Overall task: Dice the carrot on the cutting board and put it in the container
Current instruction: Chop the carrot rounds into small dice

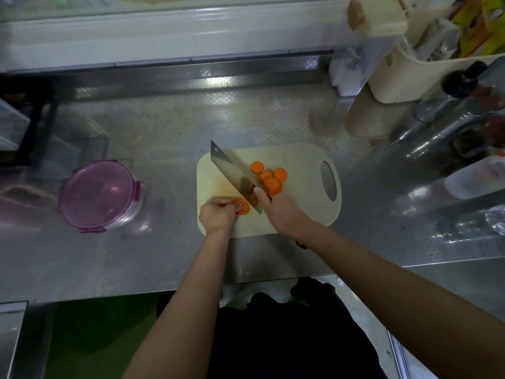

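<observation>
Stainless steel counter (169, 138), embossed with a fine diamond pattern and glossy under the light, carries a cream plastic cutting board (300, 209) with rounded corners and an oval grip hole at its right end.

Hand state: my left hand (218, 214) is curled over a short carrot piece (243, 207) at the board's front left, fingertips pinching it down. My right hand (278, 212) is wrapped around the handle of a cleaver (232, 170). The handle is hidden inside the fist. The broad rectangular steel blade slants away to the upper left, just beside the carrot piece and my left fingers. I cannot tell whether the edge touches the board.

Work material: several carrot rounds (270, 179) lie in a loose, partly overlapping cluster on the board, right of the blade.

Handling, as a judgement: carrot is light, stiff and dense, so it resists the edge and then splits cleanly. Cut faces are probably moist and may slide on smooth plastic. A round on its rim will roll, so lay it flat. Hold each piece from above with the fingertips tucked back from the blade. Small dice are best moved by scooping.

Destination: a round, clear-walled container (131, 214) stands on the counter well apart to the left, with its translucent purple clip-tab lid (99, 194) on.
</observation>
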